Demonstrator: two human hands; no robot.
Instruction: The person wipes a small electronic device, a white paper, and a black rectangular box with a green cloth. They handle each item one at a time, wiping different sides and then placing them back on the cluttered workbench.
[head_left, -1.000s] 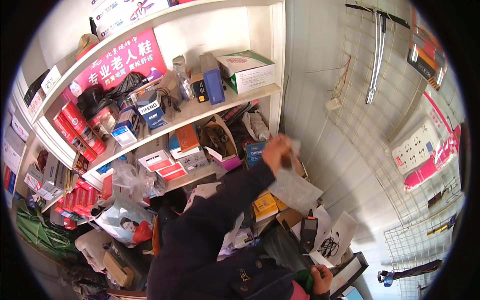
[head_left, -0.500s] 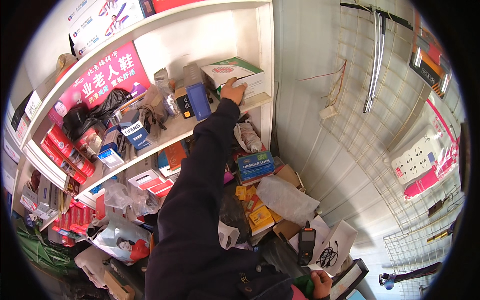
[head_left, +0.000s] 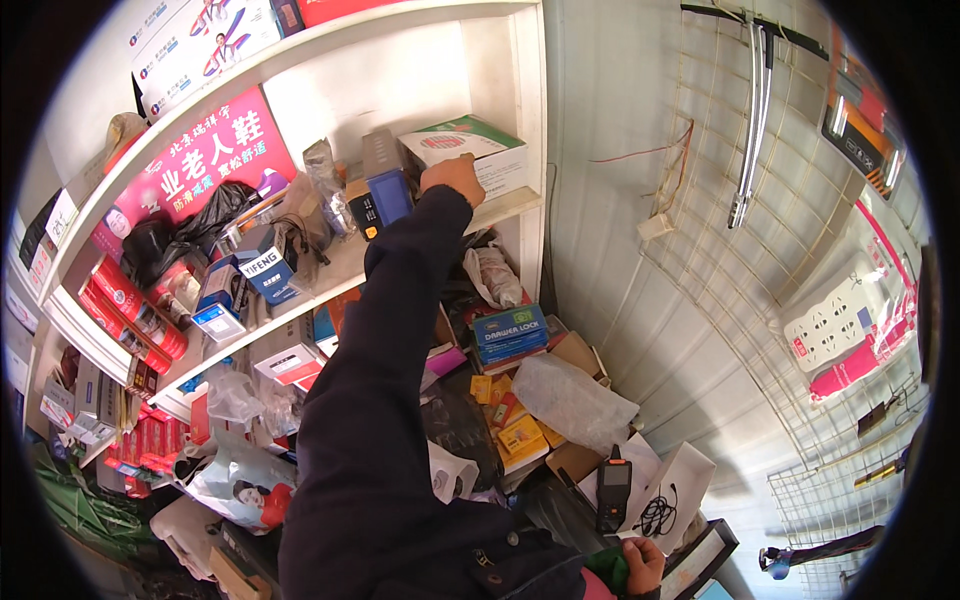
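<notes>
**Evidently, our left hand (head_left: pixel 453 182) is at the white-and-green box (head_left: pixel 503 172)**

We judge the reaching part done: our dark sleeve (head_left: pixel 365 390) stretches up to the shelf (head_left: pixel 512 207), and the hand is at the box's near side, touching it or just in front; we cannot tell which. Those fingers are bent and partly hidden, so we cannot say whether they pinch anything. The box rests on the shelf, to the right of a blue box (head_left: pixel 390 196); it is not lifted, so any handling of it looks undone.

Lower down, the fingers of our right hand (head_left: pixel 644 567) are closed around a green item (head_left: pixel 610 571), and that hold looks complete. Near it, a black handheld device (head_left: pixel 613 495) lies beside an open white box (head_left: pixel 692 468) with a black cable (head_left: pixel 656 515); neither hand touches these.
</notes>
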